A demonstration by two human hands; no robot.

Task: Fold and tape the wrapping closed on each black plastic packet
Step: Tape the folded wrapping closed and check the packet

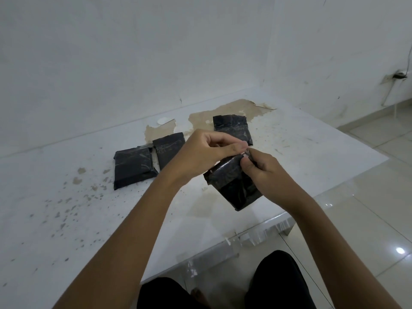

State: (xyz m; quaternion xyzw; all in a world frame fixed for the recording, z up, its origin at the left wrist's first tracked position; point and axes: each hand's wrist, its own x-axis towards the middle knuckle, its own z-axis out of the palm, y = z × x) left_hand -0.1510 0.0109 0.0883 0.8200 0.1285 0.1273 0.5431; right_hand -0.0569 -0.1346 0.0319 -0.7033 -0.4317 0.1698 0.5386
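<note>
Packet (234, 184) hangs tilted above the table (66, 175), top fold pinched between left hand (200, 150) and right hand (260, 168).

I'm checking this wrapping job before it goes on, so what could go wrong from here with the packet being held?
1. Both hands, left hand and right hand, pinch only the top edge of the held packet, so it could slip or the fold could spring open.
2. It hangs near the table edge; if dropped, it may land on the floor.
</note>
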